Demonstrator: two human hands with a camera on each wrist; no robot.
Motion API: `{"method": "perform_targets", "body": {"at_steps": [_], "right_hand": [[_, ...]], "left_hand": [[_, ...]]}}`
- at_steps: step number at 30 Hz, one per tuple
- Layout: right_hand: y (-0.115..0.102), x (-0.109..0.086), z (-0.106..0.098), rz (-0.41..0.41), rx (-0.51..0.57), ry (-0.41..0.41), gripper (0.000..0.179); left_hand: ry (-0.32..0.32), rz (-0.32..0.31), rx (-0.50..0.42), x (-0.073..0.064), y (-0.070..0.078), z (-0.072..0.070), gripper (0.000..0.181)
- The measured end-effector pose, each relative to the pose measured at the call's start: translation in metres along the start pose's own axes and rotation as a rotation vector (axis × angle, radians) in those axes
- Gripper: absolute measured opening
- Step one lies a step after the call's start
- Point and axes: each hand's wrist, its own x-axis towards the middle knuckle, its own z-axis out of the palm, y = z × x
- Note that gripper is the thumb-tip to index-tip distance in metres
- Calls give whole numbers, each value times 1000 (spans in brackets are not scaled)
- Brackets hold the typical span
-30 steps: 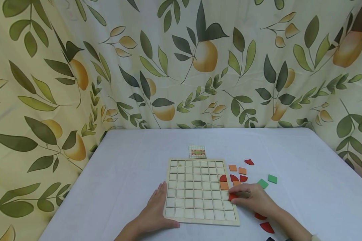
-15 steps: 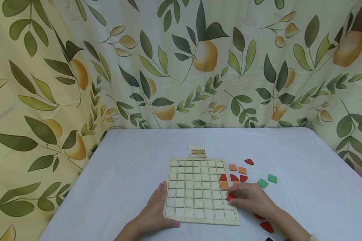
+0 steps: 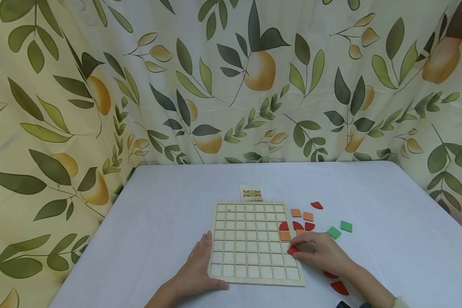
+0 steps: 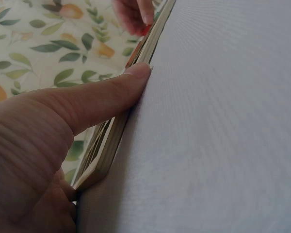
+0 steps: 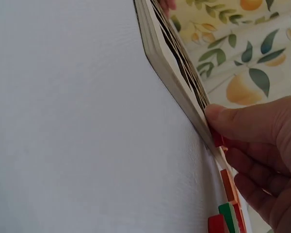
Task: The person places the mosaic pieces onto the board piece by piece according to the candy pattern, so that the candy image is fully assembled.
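Note:
A wooden grid board lies on the white table. My left hand rests against its near left corner, fingers straight along the left side and thumb along the near edge. My right hand pinches a small red tile between thumb and fingers at the board's right edge; the fingers partly cover it. In the right wrist view the thumb presses on this red tile. Just above it in the grid sit an orange square tile and a red rounded piece.
Right of the board lie orange squares, red quarter-circle tiles and green tiles. More red tiles lie by the right forearm. A pattern card touches or nearly touches the far edge. A printed curtain hangs behind the table.
My right hand has shifted slightly left, bringing the red tile from beside the board's right edge to over it. The left hand holds its place against the corner.

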Motion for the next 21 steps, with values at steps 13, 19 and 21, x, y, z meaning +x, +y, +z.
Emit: {"method": "perform_targets", "body": {"at_steps": [13,19,21], "right_hand": [[-7,1,8,81,-60,122,31],[-9,0,0,105,-41,57,31],[-9,0,-5,95,-20,21,28]], "left_hand": [[-2,-6,8,1,0,-1,130],[0,-4,11,0,0,0,130],[1,-2,10,0,0,1,130]]}}
